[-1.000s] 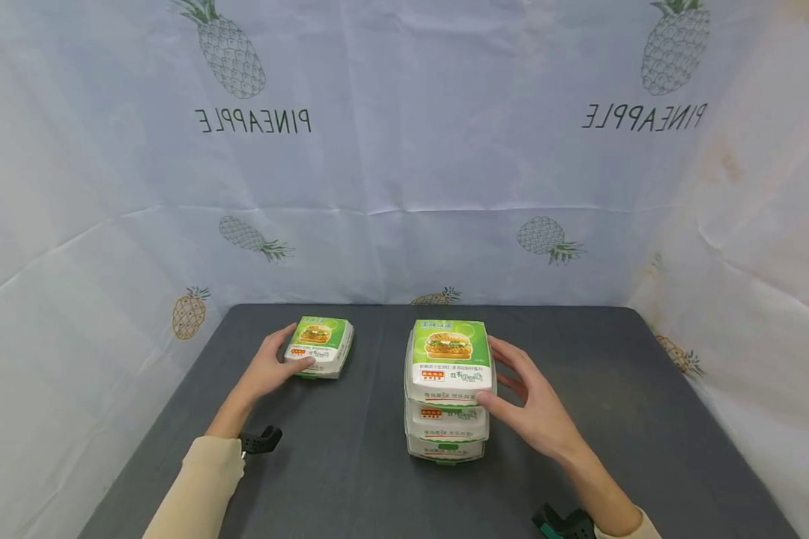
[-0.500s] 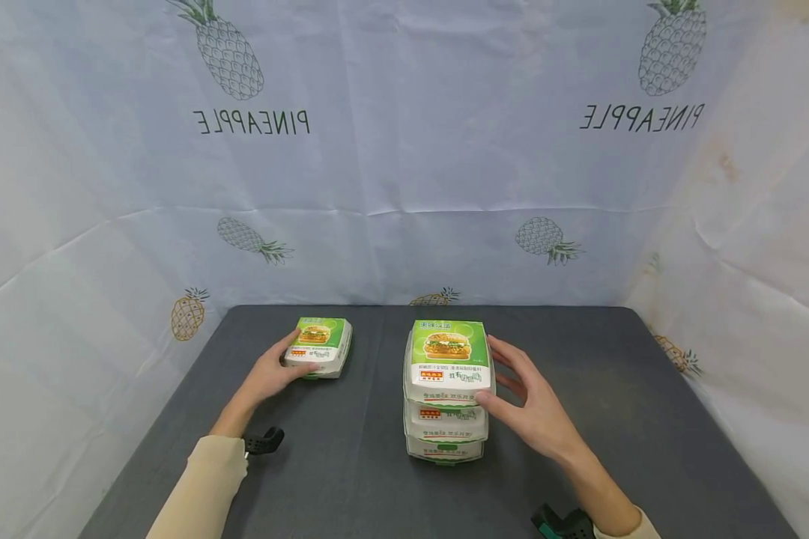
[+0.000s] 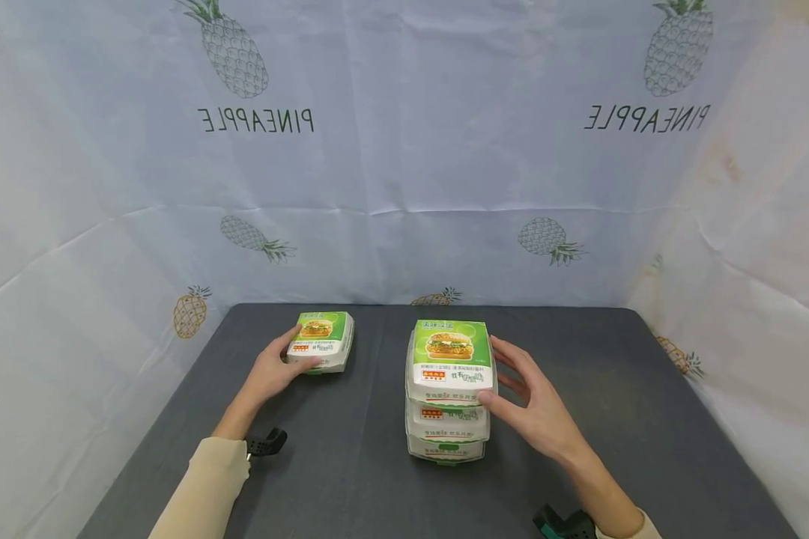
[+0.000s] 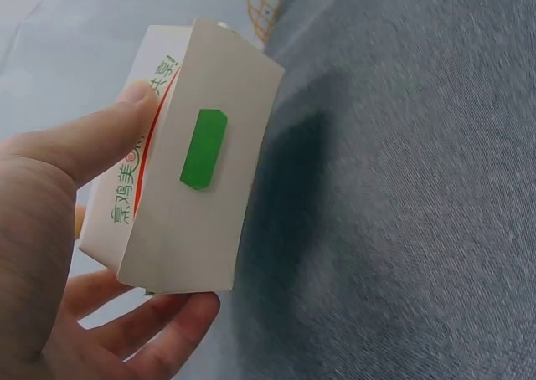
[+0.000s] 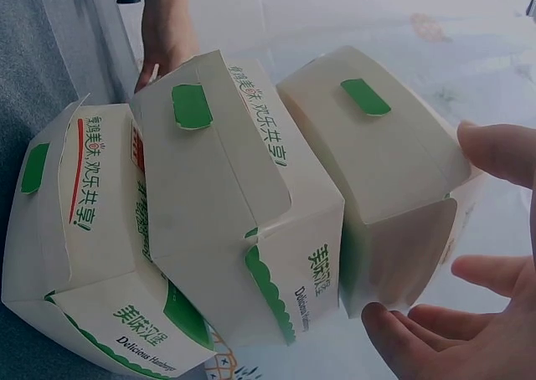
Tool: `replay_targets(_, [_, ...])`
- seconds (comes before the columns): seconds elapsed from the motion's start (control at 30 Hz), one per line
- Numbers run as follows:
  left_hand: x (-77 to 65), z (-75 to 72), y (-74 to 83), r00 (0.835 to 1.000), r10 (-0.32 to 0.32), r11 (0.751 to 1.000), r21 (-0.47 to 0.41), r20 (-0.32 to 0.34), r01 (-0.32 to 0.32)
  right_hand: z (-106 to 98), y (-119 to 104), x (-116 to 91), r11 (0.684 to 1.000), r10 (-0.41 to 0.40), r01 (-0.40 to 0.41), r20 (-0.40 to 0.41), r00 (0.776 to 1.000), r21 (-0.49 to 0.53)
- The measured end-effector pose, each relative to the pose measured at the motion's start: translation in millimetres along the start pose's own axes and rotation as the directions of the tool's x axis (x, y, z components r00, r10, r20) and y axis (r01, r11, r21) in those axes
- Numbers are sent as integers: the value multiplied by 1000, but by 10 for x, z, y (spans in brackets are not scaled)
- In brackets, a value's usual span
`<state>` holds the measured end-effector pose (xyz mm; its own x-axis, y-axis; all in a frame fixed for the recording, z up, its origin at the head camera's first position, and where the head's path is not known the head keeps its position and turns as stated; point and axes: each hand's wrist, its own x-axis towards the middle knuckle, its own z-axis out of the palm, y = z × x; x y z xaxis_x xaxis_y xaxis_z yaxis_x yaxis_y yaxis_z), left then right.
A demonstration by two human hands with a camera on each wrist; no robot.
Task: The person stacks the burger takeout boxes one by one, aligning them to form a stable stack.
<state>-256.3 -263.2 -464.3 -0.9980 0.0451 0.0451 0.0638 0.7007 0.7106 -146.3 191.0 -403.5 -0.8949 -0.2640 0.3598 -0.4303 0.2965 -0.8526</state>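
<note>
My left hand (image 3: 270, 372) grips a green-and-white cardboard hamburger box (image 3: 319, 346) near the table's back left. In the left wrist view the thumb presses the printed front of this hamburger box (image 4: 176, 229), other fingers lie around its side, and a dark shadow falls on the table beside it. Centre right, three more such boxes stand stacked. Holding the top box (image 3: 449, 352) by its right side is my right hand (image 3: 531, 400), thumb at the front corner. Below it sit the middle box (image 3: 448, 423) and bottom box (image 3: 438, 451), slightly offset in the right wrist view.
A dark grey table (image 3: 364, 479) carries everything. White cloth (image 3: 404, 150) printed with pineapples hangs behind and along both sides. Each wrist wears a dark strap, such as the left wristband (image 3: 267, 442).
The left hand and its hamburger box have shifted slightly upward in the head view over the last half second. My right hand and the stack stay put.
</note>
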Motion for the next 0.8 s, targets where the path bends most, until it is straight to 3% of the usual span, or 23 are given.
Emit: replay_targets(0.8, [-111, -103, 562, 996, 77, 997, -4, -53, -78, 2, 11, 3, 1000, -21, 21, 0, 1000, 16])
